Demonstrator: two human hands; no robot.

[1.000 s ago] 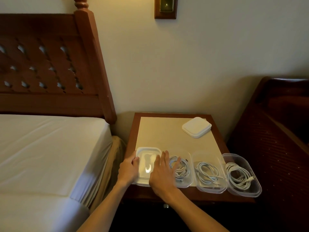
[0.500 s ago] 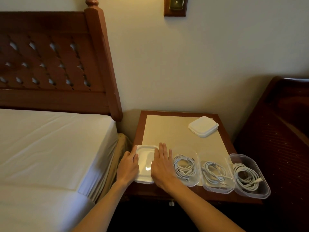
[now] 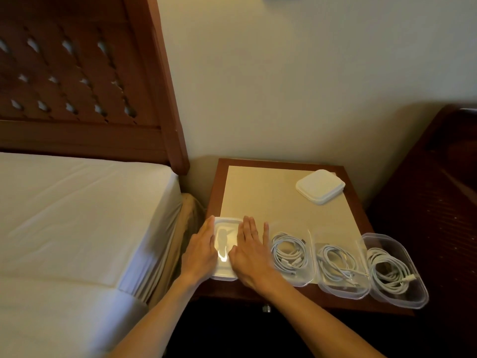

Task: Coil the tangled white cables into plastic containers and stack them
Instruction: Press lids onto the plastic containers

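Note:
Four clear plastic containers stand in a row along the nightstand's front edge. The leftmost container (image 3: 225,250) has a white lid on it. My left hand (image 3: 200,250) lies flat on the lid's left side and my right hand (image 3: 249,250) lies flat on its right side, fingers straight, pressing down. To the right, three uncovered containers each hold a coiled white cable: one next to my right hand (image 3: 290,251), a middle one (image 3: 336,266), and the rightmost (image 3: 389,272), which hangs over the front edge. A stack of white lids (image 3: 320,186) sits at the back right.
The wooden nightstand (image 3: 263,192) has a beige top and stands against the wall. A bed with white sheets (image 3: 77,215) and a carved wooden headboard (image 3: 77,81) lies close on the left. Dark wooden furniture (image 3: 438,202) stands on the right.
The camera has moved closer and tilted down. Both hands stay on the lidded container, their fingers now a little further forward over the lid.

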